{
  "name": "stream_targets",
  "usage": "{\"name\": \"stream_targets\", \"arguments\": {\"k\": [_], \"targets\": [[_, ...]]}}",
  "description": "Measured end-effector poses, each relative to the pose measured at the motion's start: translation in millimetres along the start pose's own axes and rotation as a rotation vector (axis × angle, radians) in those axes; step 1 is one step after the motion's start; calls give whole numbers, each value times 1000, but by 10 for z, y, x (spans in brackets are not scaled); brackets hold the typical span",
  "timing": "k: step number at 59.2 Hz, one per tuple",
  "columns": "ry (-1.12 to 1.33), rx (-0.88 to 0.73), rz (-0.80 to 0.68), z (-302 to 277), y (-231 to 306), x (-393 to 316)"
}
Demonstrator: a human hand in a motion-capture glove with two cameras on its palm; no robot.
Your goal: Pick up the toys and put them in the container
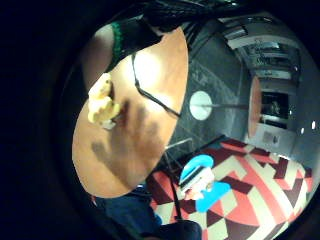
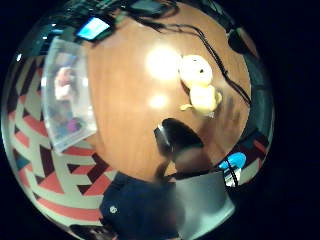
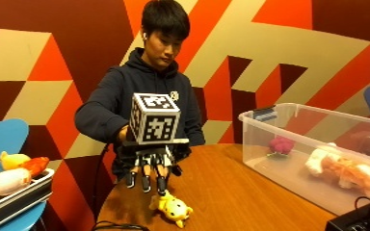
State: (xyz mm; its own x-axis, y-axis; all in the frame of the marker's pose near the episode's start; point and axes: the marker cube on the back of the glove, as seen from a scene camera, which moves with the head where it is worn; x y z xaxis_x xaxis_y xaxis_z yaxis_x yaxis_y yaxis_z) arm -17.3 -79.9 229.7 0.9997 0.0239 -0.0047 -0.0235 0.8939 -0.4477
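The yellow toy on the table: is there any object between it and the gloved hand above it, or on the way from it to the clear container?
Nothing visible blocks either path. The right hand hangs just above the yellow toy, fingers pointing down, with only air between. From the toy to the clear container there is bare table; the black cable lies on the toy's other side.

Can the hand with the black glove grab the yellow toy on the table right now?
Probably yes. The gloved hand hangs just above the yellow toy, fingers pointing down and open, and nothing lies between them on the table.
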Motion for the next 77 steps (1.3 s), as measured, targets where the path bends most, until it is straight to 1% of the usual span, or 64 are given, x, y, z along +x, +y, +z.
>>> {"name": "stream_targets", "arguments": {"k": [19, 27, 32, 37, 43, 52, 59, 62, 67, 71, 74, 77], "targets": [[62, -78, 67, 468, -290, -111], [-24, -78, 27, 577, -351, -195], [-120, -29, -36, 515, -348, -277], [-218, 19, -101, 356, -295, -380], [-321, 102, -222, -14, -196, -532], [-502, 281, -378, -795, 130, -965], [-675, 461, -515, -1411, 421, -1444], [-733, 502, -575, -1614, 512, -1664], [-793, 522, -640, -1863, 539, -1991], [-796, 503, -657, -1949, 437, -2268], [-777, 444, -647, -1923, 333, -2455], [-739, 341, -642, -1821, 261, -2640]]}}
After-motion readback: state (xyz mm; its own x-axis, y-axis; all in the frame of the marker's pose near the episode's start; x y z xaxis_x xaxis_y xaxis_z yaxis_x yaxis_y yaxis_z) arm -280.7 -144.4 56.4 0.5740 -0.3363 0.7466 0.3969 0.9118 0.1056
